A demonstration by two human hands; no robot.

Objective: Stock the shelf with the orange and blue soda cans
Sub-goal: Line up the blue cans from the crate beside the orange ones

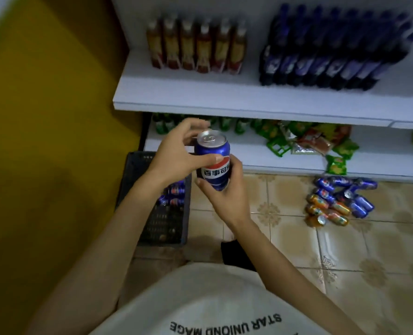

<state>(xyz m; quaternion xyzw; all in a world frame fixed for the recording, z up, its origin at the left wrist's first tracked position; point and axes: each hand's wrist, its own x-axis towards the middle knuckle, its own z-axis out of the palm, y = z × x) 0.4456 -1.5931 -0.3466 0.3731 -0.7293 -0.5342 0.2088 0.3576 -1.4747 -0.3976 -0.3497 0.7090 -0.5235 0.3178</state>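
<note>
Far left, a yellow wall [43,117]. Beside it on the tiled floor [345,262], a black crate [166,223] with a few blue cans [175,192] lying inside, partly hidden behind the left forearm. Above the crate, the left hand [176,155] clamped on the upper part of a blue soda can [212,153], thumb across the front, fingers curled behind the rim. Can upright, held in the air in front of the lower shelf [249,155], not on it. Just right, the right hand [227,197] wrapped round the can's bottom end. On the upper shelf [224,100], red-brown bottles [195,47], then dark blue bottles [333,49]. On the lower shelf, green bottles [166,122] and snack packets [309,141]. Far right on the floor, a heap of blue and orange cans [338,201] lying on their sides.
</note>
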